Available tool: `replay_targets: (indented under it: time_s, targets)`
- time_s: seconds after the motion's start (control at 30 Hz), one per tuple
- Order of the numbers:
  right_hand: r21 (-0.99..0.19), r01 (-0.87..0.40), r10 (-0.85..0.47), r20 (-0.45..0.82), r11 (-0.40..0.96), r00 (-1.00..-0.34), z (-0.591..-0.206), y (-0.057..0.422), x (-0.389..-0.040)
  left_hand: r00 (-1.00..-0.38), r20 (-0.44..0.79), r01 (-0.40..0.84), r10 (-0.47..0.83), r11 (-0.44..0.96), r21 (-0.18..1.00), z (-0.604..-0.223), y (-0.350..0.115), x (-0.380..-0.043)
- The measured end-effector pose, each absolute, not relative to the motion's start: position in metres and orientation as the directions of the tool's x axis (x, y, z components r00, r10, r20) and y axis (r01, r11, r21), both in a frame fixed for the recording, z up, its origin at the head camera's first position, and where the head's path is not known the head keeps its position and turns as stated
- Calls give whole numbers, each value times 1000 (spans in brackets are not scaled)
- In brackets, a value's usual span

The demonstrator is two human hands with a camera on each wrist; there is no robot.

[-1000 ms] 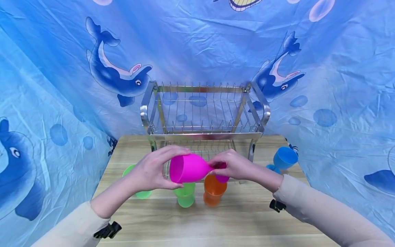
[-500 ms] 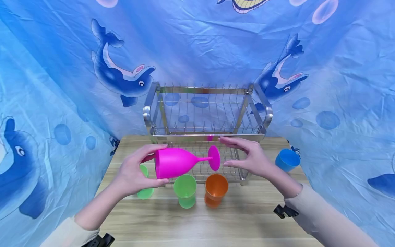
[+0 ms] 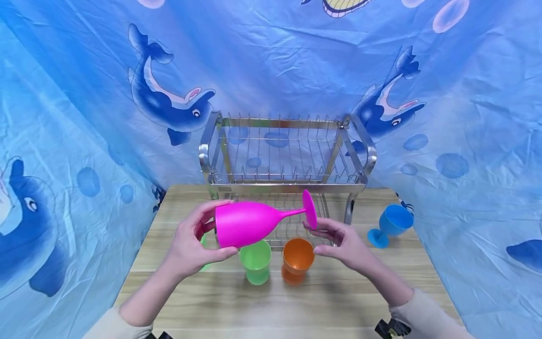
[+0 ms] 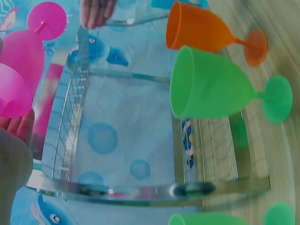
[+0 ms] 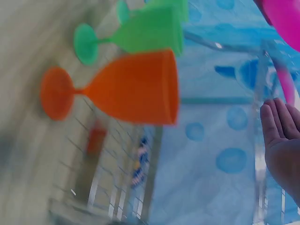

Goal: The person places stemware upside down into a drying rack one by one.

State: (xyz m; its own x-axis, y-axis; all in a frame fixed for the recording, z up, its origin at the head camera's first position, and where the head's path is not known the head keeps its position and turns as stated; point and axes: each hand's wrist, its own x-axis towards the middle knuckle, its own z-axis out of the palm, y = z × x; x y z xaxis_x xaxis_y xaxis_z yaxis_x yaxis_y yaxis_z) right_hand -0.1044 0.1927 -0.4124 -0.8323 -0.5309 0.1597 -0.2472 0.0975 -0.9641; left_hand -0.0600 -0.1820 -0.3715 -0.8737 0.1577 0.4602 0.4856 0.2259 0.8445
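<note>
My left hand point(image 3: 190, 242) holds a bright pink plastic goblet point(image 3: 247, 223) sideways in the air, thumb and fingers around the bowl near its rim. The goblet's mouth faces left and its foot points right. Close by that foot is my right hand point(image 3: 348, 244), its fingertips right at the disc's lower edge in the head view. In the right wrist view its fingers point(image 5: 276, 119) look straight and hold nothing. Beneath the pink goblet, a green goblet point(image 3: 256, 261) and an orange goblet point(image 3: 298, 254) stand upright on the table.
A two-tier metal dish rack point(image 3: 288, 189) stands behind the goblets. At the right of the wooden table point(image 3: 271, 315) is a blue goblet point(image 3: 396, 220). Another green goblet point(image 3: 205, 267) is mostly hidden behind my left hand. Blue dolphin-print cloth point(image 3: 271, 61) surrounds the table.
My right hand has let go of the pink goblet's stem, moved away rightward and then lowered beside the foot. My left hand moved left with the goblet, then slightly back right; the stem now tilts upward.
</note>
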Motion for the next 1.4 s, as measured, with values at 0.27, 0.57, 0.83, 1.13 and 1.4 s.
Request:
replay_targets:
  time_s: [0.27, 0.57, 0.83, 1.13, 1.4]
  targets:
    - [-970, -127, -566, 224, -205, -794, -420, 160, -95, -899, 404, 425, 171, 115, 898, -382, -158, -66]
    - [-900, -149, -462, 345, -409, -817, -411, 122, -101, -912, 366, 367, 184, -34, 930, -396, -140, -69]
    - [-877, -237, -425, 420, -419, -802, -406, 110, -106, -917, 352, 342, 187, -81, 936, -401, -136, -69]
    - [-910, -236, -434, 375, -340, -819, -398, 112, -104, -927, 314, 308, 205, -63, 949, -401, -134, -69]
    - [-928, -255, -429, 355, -273, -831, -397, 117, -108, -925, 291, 295, 246, -23, 955, -399, -134, -70]
